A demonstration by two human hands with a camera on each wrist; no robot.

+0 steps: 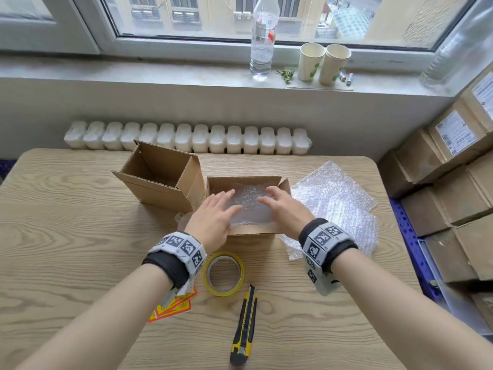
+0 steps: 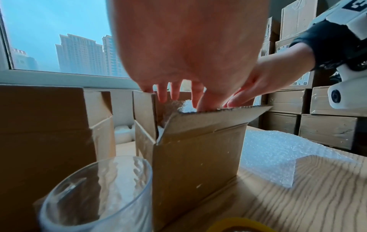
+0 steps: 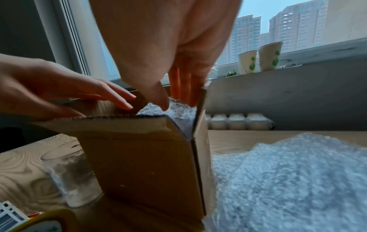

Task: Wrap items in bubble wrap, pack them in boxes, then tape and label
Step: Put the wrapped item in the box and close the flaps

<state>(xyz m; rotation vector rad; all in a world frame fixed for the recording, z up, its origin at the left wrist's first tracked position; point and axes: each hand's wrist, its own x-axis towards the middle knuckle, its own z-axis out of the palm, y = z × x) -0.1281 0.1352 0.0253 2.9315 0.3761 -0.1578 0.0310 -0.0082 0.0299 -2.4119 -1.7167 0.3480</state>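
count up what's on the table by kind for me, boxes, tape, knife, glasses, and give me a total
Open cardboard boxes: 2
Yellow tape roll: 1
Utility knife: 1
Clear glass: 1
Total: 5

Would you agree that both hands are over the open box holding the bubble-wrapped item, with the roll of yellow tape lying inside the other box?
Not quite: the head view shows the roll of yellow tape lying on the table, near the left hand. The rest holds.
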